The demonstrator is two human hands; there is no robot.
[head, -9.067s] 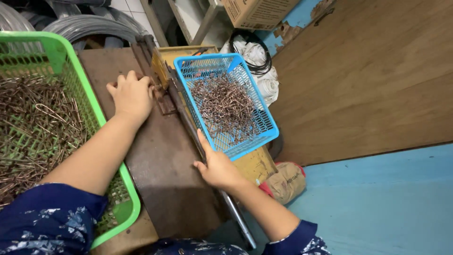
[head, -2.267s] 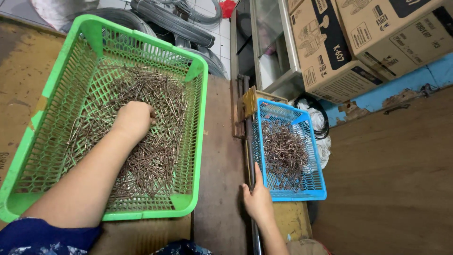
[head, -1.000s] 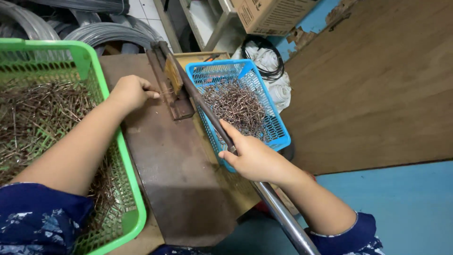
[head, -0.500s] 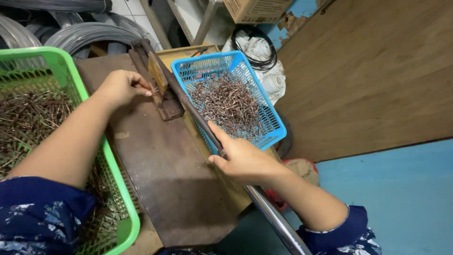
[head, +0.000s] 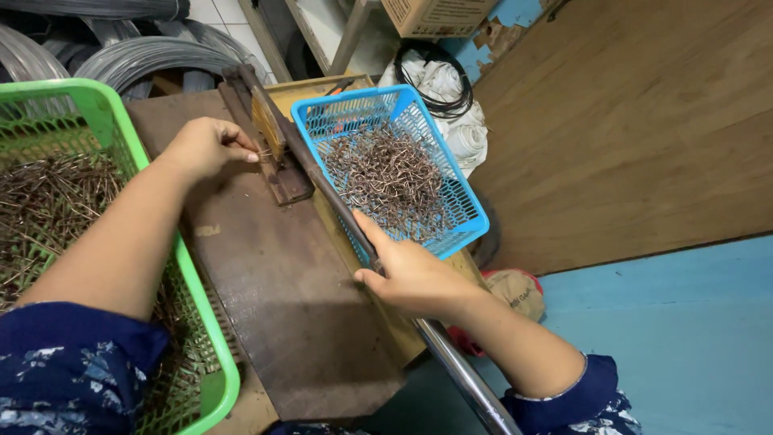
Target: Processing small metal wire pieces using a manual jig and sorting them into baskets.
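My left hand (head: 205, 147) pinches a thin wire piece (head: 262, 153) and holds it against the rusty bending jig (head: 270, 141) at the far end of the dark metal plate (head: 274, 298). My right hand (head: 411, 274) is closed around the long metal lever bar (head: 338, 205), which runs from the jig back toward me. A blue basket (head: 451, 205) of bent wire pieces sits just right of the lever. A green basket (head: 121, 153) full of straight wire pieces stands at the left, under my left forearm.
Coils of grey wire (head: 145, 52) lie at the back left. A cardboard box (head: 435, 14), a black cable on white cloth (head: 439, 89) and a wooden board (head: 628, 129) are at the back and right. The floor (head: 684, 338) is blue.
My left hand left the green basket and came to the jig with a wire piece. My right hand took hold of the lever and has swung it down toward me.
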